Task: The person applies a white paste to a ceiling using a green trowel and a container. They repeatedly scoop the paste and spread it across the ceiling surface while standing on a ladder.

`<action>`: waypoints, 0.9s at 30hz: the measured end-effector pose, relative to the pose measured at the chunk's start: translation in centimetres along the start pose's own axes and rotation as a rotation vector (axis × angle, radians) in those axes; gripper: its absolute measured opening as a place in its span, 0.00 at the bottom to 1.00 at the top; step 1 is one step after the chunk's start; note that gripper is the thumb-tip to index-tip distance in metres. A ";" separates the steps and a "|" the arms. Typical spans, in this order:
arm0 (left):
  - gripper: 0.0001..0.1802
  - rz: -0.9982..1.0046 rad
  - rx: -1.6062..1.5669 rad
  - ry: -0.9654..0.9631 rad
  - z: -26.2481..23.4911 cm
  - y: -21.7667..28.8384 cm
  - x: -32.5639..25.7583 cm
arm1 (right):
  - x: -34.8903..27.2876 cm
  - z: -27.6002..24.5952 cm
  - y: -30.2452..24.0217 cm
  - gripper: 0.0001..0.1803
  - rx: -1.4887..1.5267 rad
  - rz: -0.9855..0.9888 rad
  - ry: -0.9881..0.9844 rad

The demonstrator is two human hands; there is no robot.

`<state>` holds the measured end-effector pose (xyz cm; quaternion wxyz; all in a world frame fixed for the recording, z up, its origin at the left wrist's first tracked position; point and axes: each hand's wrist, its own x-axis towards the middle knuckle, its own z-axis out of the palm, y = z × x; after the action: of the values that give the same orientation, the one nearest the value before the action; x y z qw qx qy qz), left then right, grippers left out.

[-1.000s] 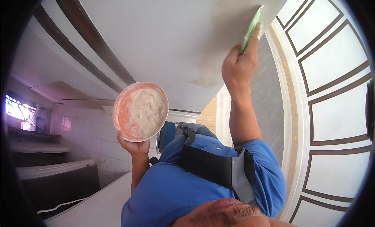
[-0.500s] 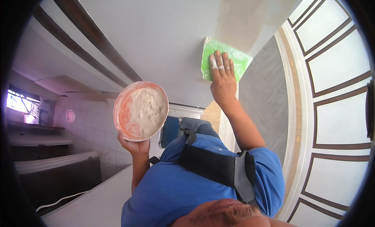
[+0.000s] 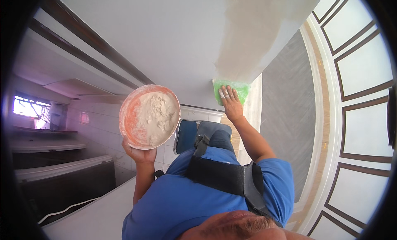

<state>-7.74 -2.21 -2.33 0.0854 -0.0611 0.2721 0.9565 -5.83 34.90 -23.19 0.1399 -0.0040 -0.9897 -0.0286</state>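
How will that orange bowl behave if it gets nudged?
The orange bowl is probably heavy for its size, given the plentiful pale paste inside. The paste's raised lumps suggest little sloshing. It may tip, since only the left hand visibly supports it, at one side.

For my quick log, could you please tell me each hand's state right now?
Left hand: holding the orange bowl of pale paste.
Right hand: laid over the green spreader, holding it.

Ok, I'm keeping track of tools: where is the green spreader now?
In the head view, the green spreader is right of centre, under the right hand, at the wall below the beige patch, right of the orange bowl.
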 end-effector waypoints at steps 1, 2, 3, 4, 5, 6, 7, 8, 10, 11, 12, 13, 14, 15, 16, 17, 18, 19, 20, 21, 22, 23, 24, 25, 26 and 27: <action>0.37 0.010 0.012 0.010 0.4 0.0 0.0 | -0.2 0.9 -0.1 0.35 0.003 -0.001 -0.004; 0.37 0.018 0.024 0.023 0.5 -0.1 0.0 | -0.6 1.5 -0.3 0.35 0.006 -0.001 -0.011; 0.37 0.012 0.017 0.015 0.2 -0.1 0.0 | -1.1 2.1 -0.6 0.35 0.034 0.005 -0.027; 0.37 0.007 0.009 0.008 -0.2 -0.1 0.0 | -1.5 2.7 -0.9 0.35 0.062 0.012 -0.043; 0.37 0.004 -0.001 -0.003 -0.4 -0.1 0.2 | -1.6 3.0 -1.1 0.35 0.085 0.018 -0.055; 0.37 0.008 -0.005 -0.003 -0.6 -0.2 0.3 | -1.8 3.3 -1.5 0.35 0.144 0.046 -0.039; 0.37 0.012 -0.008 -0.002 -0.8 -0.2 0.4 | -1.9 3.7 -2.0 0.36 0.203 0.075 -0.023; 0.37 0.012 -0.010 0.001 -0.8 -0.2 0.4 | -2.2 3.5 -2.6 0.37 0.262 0.107 -0.012; 0.37 0.016 0.000 -0.014 -0.8 -0.3 0.4 | -2.6 3.0 -3.6 0.38 0.481 0.249 0.012; 0.37 0.020 0.004 -0.023 -0.7 -0.3 0.4 | -2.6 2.3 -4.0 0.39 0.590 0.319 0.028; 0.37 0.023 0.007 -0.016 -0.5 -0.4 0.4 | -2.8 1.6 -4.3 0.38 0.674 0.355 0.174; 0.37 0.026 0.010 -0.009 -0.2 -0.6 0.4 | -3.0 0.8 -4.5 0.36 0.765 0.454 0.172; 0.37 0.030 0.015 0.003 0.1 -0.6 0.2 | -3.2 0.0 -4.8 0.35 0.858 0.554 0.164; 0.37 0.030 0.008 -0.001 0.1 -0.5 0.1 | -3.5 -0.5 -5.0 0.34 0.950 0.654 0.156; 0.37 0.030 0.000 -0.005 -0.1 -0.5 0.0 | -4.4 1.4 -5.2 0.28 0.978 0.698 0.222; 0.37 0.029 -0.004 -0.012 -0.1 -0.3 -0.1 | -4.7 0.6 -5.6 0.27 1.113 0.765 0.220; 0.37 0.022 -0.007 -0.003 0.1 -0.4 -0.1 | -4.6 -0.9 -5.9 0.25 1.243 0.828 0.217; 0.37 0.016 -0.010 0.007 0.4 -0.5 0.0 | -4.5 -1.7 -6.2 0.24 1.372 0.890 0.213; 0.37 0.011 -0.010 0.019 0.6 -0.5 0.0 | -4.4 -1.6 -6.6 0.22 1.383 0.854 0.291; 0.37 0.008 -0.006 0.018 0.7 -0.5 0.0 | -4.2 -1.5 -6.9 0.21 1.392 0.816 0.370; 0.37 0.004 -0.002 0.017 0.6 -0.5 0.1 | -4.0 -1.4 -7.2 0.19 1.399 0.778 0.447; 0.37 0.000 0.007 0.009 0.7 -0.4 0.1 | -3.5 -0.8 -7.5 0.19 1.584 0.962 0.473; 0.37 0.001 0.012 0.020 0.6 -0.4 0.0 | -3.0 0.5 -7.7 0.20 1.765 1.150 0.492; 0.38 0.002 0.017 0.031 0.5 -0.3 -0.1 | -2.7 1.6 -7.8 0.20 1.942 1.344 0.505; 0.38 0.005 0.019 0.040 0.3 -0.3 0.1 | -2.3 1.4 -7.7 0.21 2.071 1.442 0.538; 0.38 0.008 0.020 0.041 0.2 -0.3 0.1 | -2.0 1.1 -7.5 0.22 2.199 1.541 0.570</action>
<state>-7.77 -1.82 -2.28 0.0768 -0.0788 0.2835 0.9526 -4.31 27.48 -25.24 0.2479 -0.4298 -0.1865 0.8479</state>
